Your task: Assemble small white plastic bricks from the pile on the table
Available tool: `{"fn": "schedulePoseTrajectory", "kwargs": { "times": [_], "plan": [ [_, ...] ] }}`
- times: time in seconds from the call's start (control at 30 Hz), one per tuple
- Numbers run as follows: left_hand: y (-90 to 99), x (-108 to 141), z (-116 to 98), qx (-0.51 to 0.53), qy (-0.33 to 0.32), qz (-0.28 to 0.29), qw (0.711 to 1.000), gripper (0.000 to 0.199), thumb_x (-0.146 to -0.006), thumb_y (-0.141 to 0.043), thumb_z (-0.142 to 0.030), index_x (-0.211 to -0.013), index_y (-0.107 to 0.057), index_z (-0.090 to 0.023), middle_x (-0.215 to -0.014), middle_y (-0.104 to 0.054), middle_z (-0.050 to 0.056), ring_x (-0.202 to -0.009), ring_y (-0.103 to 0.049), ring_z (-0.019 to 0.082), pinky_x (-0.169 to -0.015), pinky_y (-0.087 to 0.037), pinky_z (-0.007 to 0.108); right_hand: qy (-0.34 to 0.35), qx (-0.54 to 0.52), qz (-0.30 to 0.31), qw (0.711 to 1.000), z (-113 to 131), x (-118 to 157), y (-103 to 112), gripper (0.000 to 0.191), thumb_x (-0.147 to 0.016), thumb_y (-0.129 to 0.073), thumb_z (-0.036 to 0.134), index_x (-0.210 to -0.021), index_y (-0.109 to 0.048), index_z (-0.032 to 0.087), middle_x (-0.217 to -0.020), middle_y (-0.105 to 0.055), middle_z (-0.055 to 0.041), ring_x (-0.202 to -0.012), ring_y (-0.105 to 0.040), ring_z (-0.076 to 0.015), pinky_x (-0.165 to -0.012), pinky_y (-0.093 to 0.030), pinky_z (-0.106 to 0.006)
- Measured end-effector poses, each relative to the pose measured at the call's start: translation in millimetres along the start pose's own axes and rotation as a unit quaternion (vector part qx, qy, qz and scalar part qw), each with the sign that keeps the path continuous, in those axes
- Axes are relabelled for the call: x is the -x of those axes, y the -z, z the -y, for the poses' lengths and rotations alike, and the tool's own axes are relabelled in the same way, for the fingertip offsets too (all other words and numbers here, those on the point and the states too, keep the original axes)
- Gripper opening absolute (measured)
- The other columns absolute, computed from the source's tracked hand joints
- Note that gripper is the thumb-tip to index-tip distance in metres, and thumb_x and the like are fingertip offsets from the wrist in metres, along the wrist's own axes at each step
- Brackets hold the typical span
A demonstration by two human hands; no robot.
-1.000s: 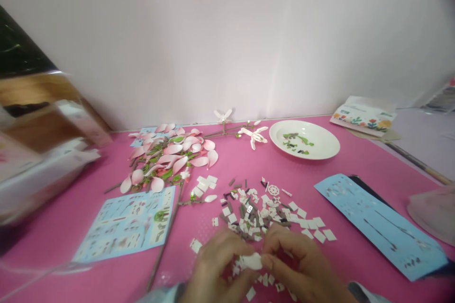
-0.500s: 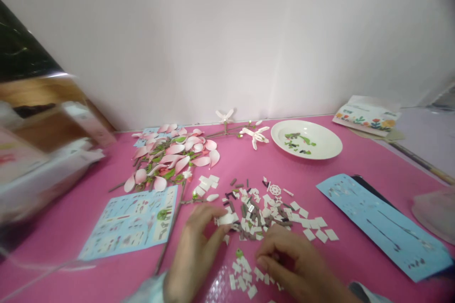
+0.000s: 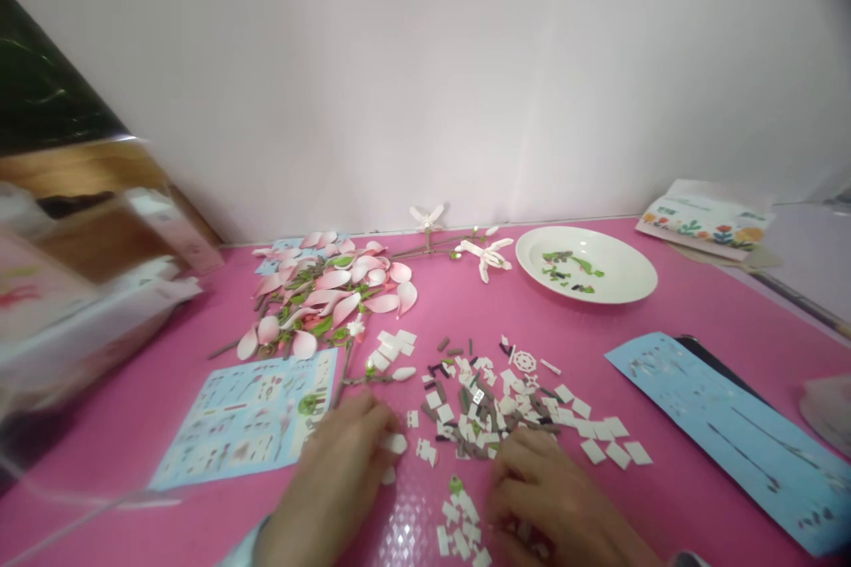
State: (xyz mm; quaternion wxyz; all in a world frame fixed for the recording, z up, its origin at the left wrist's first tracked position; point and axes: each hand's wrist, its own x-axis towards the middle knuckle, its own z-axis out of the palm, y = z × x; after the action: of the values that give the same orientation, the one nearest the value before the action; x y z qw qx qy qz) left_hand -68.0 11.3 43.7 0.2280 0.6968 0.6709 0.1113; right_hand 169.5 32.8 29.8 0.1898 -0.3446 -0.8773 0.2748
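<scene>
My left hand (image 3: 342, 469) is closed low over the table beside the leaflet, fingertips pointing right. A small white building piece (image 3: 394, 443) sticks out from its fingertips, and another white piece (image 3: 389, 476) shows just below. To the right, my right hand (image 3: 542, 496) has its fingers curled in; what they hold is hidden. Beneath and beside it lie small white tiles (image 3: 464, 518) with a green bit. In front of both hands spreads a loose pile of white, grey-brown and dark pieces (image 3: 492, 403).
Pink-petalled flower branches (image 3: 332, 288) lie at back left, above a blue parts leaflet (image 3: 239, 416). White flowers (image 3: 487, 257) stand near the wall. A white plate (image 3: 631, 279) holds green pieces. At right lies a blue leaflet (image 3: 724, 434) over a dark object. A box (image 3: 40, 283) stands left.
My left hand has drawn back left and down from the pile with the white piece. Small white pieces now show where it was. My right hand has shifted slightly, and the view has moved a little.
</scene>
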Motion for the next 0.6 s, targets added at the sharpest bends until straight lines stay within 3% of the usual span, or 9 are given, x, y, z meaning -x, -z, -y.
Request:
{"fn": "schedulePoseTrajectory", "kwargs": {
  "times": [0.37,0.6],
  "plan": [
    [-6.1,-2.3,3.9,-0.011,-0.004,-0.009,1.000,0.022,-0.083,-0.047,-0.006,-0.081,-0.063,-0.021,-0.088,-0.062,0.004,-0.083,-0.055,0.023,-0.076,-0.038,0.036,0.013,0.089,0.012,0.996,0.9,3.4,-2.2,0.020,-0.082,-0.059,0.010,-0.066,-0.060,0.022,-0.077,-0.061,-0.0029,-0.079,-0.055,-0.0202,-0.074,-0.045,-0.033],
    [-3.7,-2.9,-4.8,-0.024,0.013,0.001,1.000,0.028,-0.079,-0.042,-0.001,-0.074,-0.062,-0.020,-0.088,-0.060,0.005,-0.083,-0.055,0.022,-0.075,-0.039,0.035,0.043,0.081,-0.050,0.995,4.1,2.3,0.0,0.019,-0.081,-0.054,0.009,-0.072,-0.064,0.023,-0.077,-0.061,-0.0038,-0.076,-0.057,-0.0200,-0.071,-0.046,-0.033]
  ]
}}
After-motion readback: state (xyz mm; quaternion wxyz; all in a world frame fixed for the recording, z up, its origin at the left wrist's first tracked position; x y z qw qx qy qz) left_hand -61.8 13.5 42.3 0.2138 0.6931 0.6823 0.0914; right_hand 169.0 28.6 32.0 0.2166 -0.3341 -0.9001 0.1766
